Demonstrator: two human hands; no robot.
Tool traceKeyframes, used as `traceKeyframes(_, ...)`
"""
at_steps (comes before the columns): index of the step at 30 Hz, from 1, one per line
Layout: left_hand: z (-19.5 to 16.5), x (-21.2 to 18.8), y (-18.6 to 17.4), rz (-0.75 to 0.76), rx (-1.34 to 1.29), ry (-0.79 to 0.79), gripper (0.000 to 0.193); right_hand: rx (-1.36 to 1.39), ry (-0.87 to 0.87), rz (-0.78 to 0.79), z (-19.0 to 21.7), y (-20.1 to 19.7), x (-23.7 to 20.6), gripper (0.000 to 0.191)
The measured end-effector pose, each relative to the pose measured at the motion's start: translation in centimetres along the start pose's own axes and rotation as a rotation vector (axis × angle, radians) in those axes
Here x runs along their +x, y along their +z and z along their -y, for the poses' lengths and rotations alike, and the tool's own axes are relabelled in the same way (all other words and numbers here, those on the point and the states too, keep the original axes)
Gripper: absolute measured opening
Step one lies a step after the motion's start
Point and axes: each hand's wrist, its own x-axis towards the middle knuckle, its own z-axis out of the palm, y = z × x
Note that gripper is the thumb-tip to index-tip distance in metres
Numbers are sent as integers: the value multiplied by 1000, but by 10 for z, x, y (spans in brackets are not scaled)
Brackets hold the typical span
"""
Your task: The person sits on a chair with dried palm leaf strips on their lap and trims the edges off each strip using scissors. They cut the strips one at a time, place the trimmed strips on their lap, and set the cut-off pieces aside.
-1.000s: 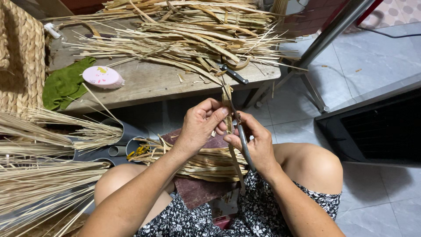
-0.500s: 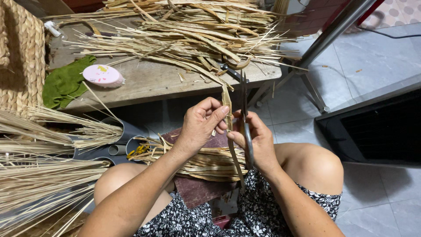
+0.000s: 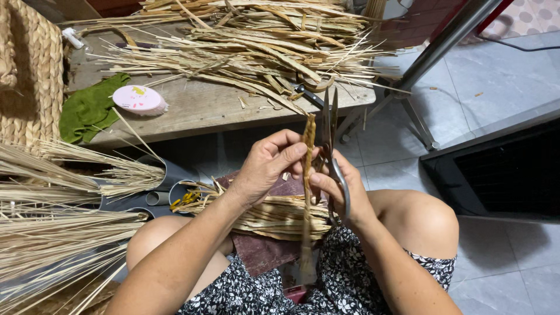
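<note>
One dried, twisted fibre strand [image 3: 308,175] pinched upright in left hand [image 3: 265,172]; right hand [image 3: 338,195] at three o'clock gripping one pair of metal scissors [image 3: 330,146].

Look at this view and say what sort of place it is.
Probably a home workshop for weaving straw goods: dried straw strips heaped on a wooden bench, a woven basket beside it, and the right hand holding scissors against one strip.

Dull metal scissors [image 3: 331,137], rough dry straw stalk [image 3: 307,192]
</note>
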Motion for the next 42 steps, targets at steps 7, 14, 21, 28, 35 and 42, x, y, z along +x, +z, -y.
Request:
traceKeyframes(7, 11, 7, -9, -122, 106, 32, 22, -302, -42, -57, -8, -9, -1, 47)
traceKeyframes(14, 16, 8, -8, -105, 127, 23, 21, -323, -91, 7, -2, -3, -2, 41)
traceKeyframes(21, 16, 8, -6, -125, 174, -5, 22, -297, -8, -62, -7, -3, -3, 39)
traceKeyframes(28, 15, 7, -7, -125, 169, -5, 24, -175, 50, -105, -13, -5, -3, 31)
traceKeyframes(35, 10, 6, -8, -133, 206, 59, 21, -100, -5, -108, -8, -5, -2, 26)
traceKeyframes(42, -42, -12, 5, -230, 679, 500, 12, -176, -125, -336, 12, -31, 4, 29)
